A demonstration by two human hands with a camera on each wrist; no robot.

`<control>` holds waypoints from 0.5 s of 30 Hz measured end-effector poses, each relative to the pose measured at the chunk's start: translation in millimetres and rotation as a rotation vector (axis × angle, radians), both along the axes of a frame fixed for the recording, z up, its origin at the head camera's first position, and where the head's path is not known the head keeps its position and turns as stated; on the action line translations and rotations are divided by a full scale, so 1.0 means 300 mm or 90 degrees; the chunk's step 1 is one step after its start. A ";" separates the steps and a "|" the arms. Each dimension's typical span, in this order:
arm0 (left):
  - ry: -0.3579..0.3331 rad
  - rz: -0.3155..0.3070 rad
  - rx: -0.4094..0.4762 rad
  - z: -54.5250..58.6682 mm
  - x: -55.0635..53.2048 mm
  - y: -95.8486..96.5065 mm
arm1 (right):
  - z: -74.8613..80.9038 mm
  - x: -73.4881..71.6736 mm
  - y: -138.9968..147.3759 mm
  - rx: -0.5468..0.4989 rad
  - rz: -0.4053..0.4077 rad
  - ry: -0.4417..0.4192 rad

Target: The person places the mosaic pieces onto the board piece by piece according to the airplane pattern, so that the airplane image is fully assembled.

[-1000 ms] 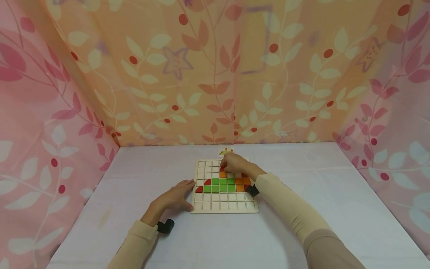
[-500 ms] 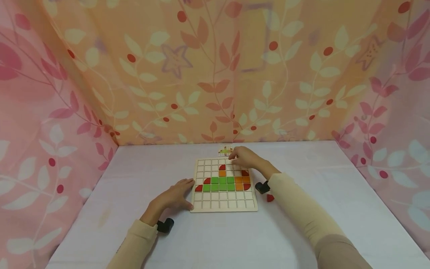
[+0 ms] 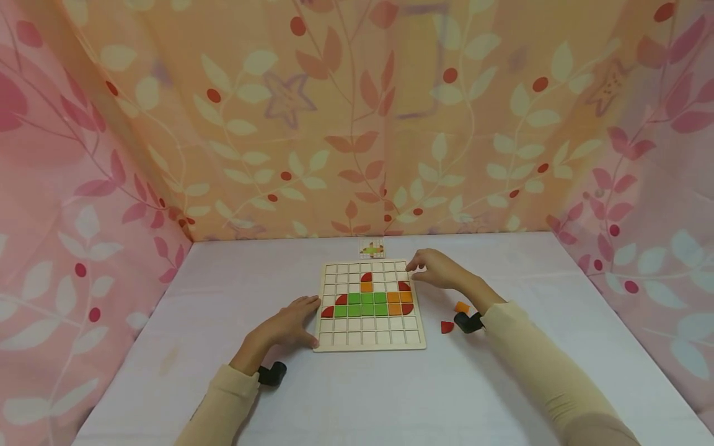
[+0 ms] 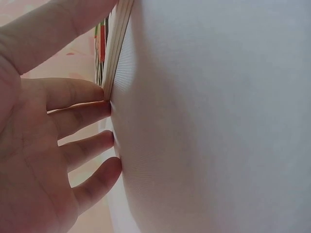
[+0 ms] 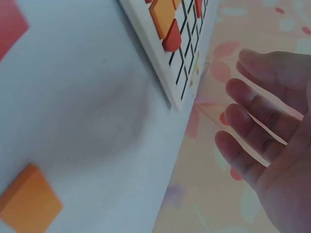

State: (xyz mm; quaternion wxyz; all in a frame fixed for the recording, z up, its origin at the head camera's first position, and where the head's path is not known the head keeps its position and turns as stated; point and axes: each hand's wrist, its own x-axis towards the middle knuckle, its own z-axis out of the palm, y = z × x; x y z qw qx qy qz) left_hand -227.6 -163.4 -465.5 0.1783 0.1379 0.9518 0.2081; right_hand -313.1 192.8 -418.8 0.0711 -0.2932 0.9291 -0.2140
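A pale wooden grid board point(image 3: 368, 339) lies on the table, with green squares point(image 3: 367, 303), orange squares and red quarter-round tiles set in its cells. My left hand point(image 3: 287, 325) touches the board's left edge; in the left wrist view its fingers point(image 4: 80, 116) are spread and fairly straight against that edge. Near the board's upper right corner hovers my right hand point(image 3: 440, 269), its fingers loosely bent with nothing between them, as the right wrist view also shows. A loose orange square tile point(image 3: 462, 306) and a loose red quarter-round tile point(image 3: 447, 327) lie right of the board.
A small pattern card point(image 3: 372, 248) with a coloured grid picture lies just behind the board. White cloth covers the table point(image 3: 268, 260). A flowered curtain point(image 3: 357, 124) stands behind and at both sides.
My right hand has left the red tile at the board's top and moved right, off the board. The loose tiles at the right have come into view. My left hand stays put.
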 end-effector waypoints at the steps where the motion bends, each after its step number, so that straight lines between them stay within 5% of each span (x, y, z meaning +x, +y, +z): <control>1: 0.000 0.000 0.001 0.001 0.001 0.001 | -0.002 0.007 0.012 -0.004 -0.001 0.000; 15: -0.003 -0.006 0.016 -0.001 0.004 -0.004 | -0.060 0.098 0.147 -0.019 -0.077 -0.070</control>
